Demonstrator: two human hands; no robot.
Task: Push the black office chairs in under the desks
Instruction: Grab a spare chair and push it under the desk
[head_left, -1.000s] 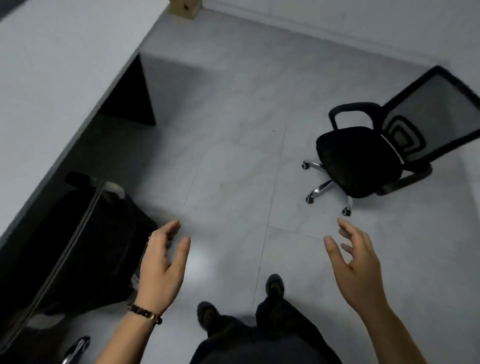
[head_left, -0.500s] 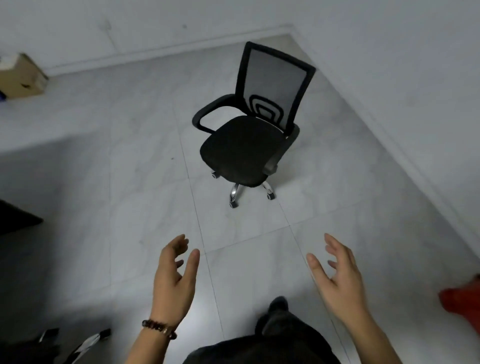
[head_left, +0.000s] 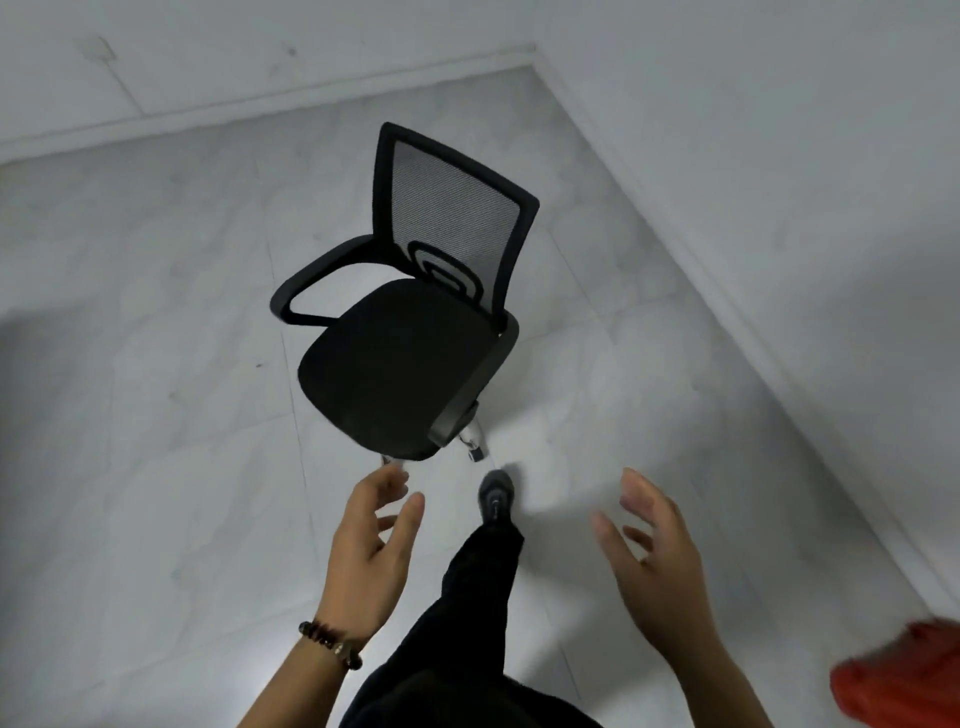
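Floor: pale grey marble-patterned tiles (head_left: 156, 467) with thin joints and a soft bright reflection near the lower edge. A plain white rear wall (head_left: 260, 47) and a plain white right-hand wall (head_left: 779, 156) meet in a corner. A white skirting board (head_left: 727, 291) runs along both. A blurred orange-red object (head_left: 904, 675) lies at the lower right edge and cannot be identified.

Closing in on the chair

I've walked up to the chair (head_left: 400, 364): my shoe (head_left: 496, 501) now lands just beside its base, left hand (head_left: 371, 551) nearly at its seat, right hand (head_left: 654, 561) following.
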